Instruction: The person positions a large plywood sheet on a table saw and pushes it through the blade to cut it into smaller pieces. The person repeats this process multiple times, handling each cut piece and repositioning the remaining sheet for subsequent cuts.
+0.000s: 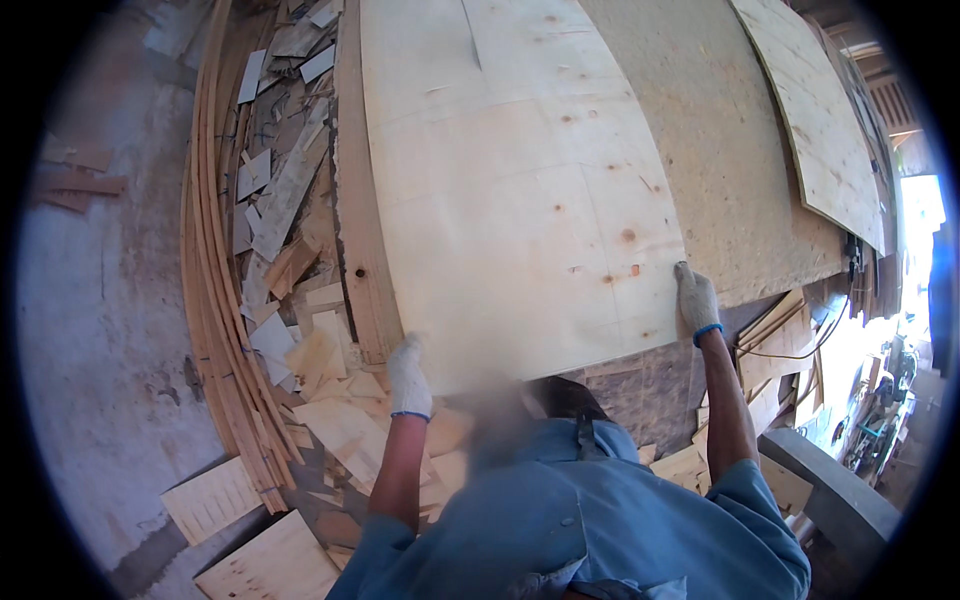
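Wooden sheet, one, broad, thin, on the counter; probably stiff but springy, awkward for its breadth, best held at both near corners; left hand, gloved, closed on the near left corner; right hand, gloved, likewise at the near right

It's a woodwkg. wkshp, w/ lg. plywood sheet, scattered wood offcuts & long bundled strips.

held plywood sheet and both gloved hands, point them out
Held plywood sheet [520, 200], head view, middle of its face
Left hand [408, 380], head view, back of the hand
Right hand [698, 302], head view, back of the hand
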Motion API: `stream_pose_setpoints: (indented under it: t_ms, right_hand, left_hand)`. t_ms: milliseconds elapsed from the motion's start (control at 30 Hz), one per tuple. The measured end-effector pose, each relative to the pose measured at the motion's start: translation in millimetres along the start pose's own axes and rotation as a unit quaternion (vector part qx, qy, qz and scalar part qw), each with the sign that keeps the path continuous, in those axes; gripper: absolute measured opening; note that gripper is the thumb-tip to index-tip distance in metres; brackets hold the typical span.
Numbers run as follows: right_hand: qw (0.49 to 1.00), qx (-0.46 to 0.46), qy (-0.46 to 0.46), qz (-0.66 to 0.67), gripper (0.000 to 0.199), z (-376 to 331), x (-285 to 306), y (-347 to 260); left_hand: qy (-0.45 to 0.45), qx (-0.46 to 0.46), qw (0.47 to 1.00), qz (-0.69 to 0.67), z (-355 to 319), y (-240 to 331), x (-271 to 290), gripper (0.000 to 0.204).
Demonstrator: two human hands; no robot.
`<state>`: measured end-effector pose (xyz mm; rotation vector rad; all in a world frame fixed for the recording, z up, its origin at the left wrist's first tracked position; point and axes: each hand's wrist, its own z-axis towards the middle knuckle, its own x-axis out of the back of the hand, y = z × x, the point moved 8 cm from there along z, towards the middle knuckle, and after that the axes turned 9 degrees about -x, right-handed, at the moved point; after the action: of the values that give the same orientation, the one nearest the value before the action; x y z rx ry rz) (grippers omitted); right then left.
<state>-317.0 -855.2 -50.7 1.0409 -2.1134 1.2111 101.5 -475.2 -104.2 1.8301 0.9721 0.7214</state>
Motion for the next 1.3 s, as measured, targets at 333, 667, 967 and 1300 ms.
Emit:
stream_pose_setpoints:
  t_ms: [333, 667, 967, 1300]
  right_hand:
    - [0.999, 0.017, -0.014, -0.048, 0.063, 14, -1, -20]
    - [0.998, 0.033, 0.016, -0.047, 0.065, 30, -3, -29]
    - [0.998, 0.033, -0.004, -0.052, 0.063, 48, -10, -29]
    - [0.997, 0.02, 0.001, -0.075, 0.061, 43, -6, -41]
  left_hand:
    - [-0.019, 0.026, 0.999, -0.042, 9, 22, -19, 0.042]
    - [0.001, 0.024, 0.996, -0.086, 24, 31, -28, 0.035]
    - [-0.011, 0.04, 0.997, -0.068, 37, 24, -28, 0.04]
    - [0.015, -0.012, 0.999, -0.05, 35, 49, -35, 0.035]
